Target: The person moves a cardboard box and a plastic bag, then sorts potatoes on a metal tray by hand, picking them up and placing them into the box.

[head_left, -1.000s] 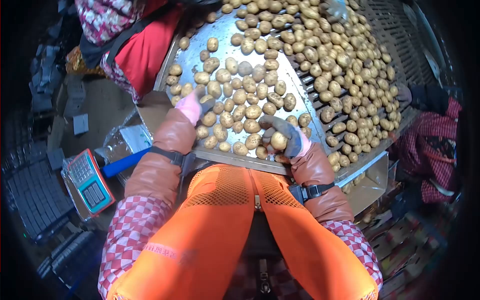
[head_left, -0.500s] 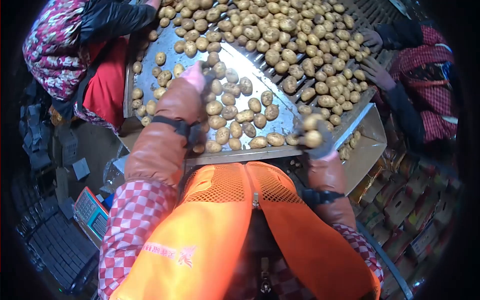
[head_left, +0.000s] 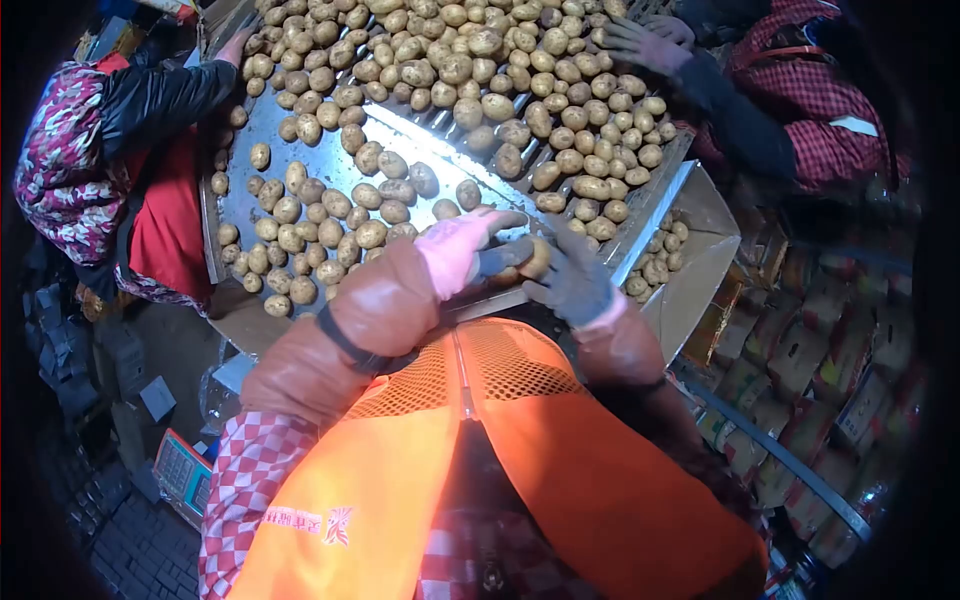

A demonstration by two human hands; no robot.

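My left hand (head_left: 465,248), in a pink glove with grey fingers, is at the near edge of the metal sorting table (head_left: 400,130). Its fingers are stretched apart and point right, close to a potato (head_left: 538,258). My right hand (head_left: 575,282), in a grey glove, curls its fingers round that potato from the right. Some of the near-edge potatoes are partly hidden under my hands. Loose potatoes (head_left: 310,230) lie spread over the sheet to the left of my hands.
A large heap of potatoes (head_left: 480,45) covers the slatted far part. Another person's gloved hands (head_left: 650,45) are at the right, and a co-worker's hand (head_left: 237,45) is at the far left. A cardboard box (head_left: 705,255) holding potatoes stands by the right edge.
My left hand has come back from the middle of the sheet to the near edge. My right hand has moved left from the table's right corner, where it held potatoes. The view has shifted.
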